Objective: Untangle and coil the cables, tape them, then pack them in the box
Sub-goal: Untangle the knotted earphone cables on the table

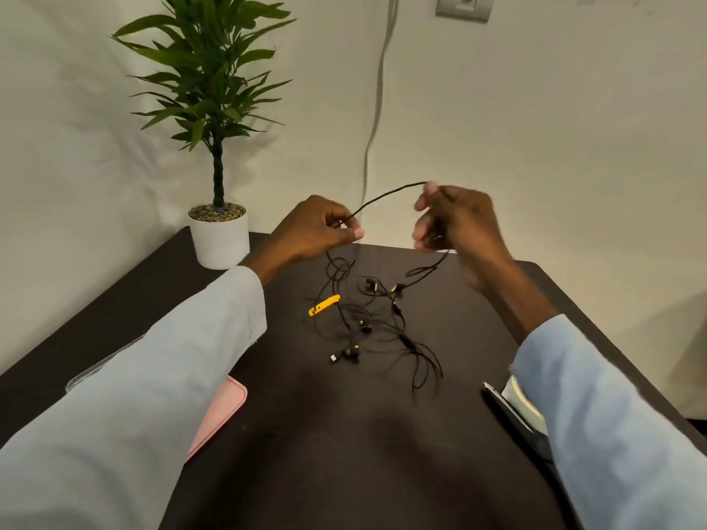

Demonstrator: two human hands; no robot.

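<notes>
— Head view: both hands are raised over the dark table (382,453). The left hand (313,231) pinches a black cable (386,193) between thumb and curled fingers; the right hand (455,223) is curled round the same strand, which arches between them.

— And the rest of it?

— Hanging down into the tangle (367,319) lying mid-table, earbuds and a yellow piece (324,304) mixed in. The right hand is blurred, so exactly how its fingers hold I can't say.

— What's the risk?

— Pulling the span taut could cinch a knot below, or drag the whole bundle up, since the strands cross each other. A thin wire could slip the pinch too.

— The box?

— Possibly the pink-lidded container (222,415) under the left sleeve; scissors (512,415) lie at right.
</notes>
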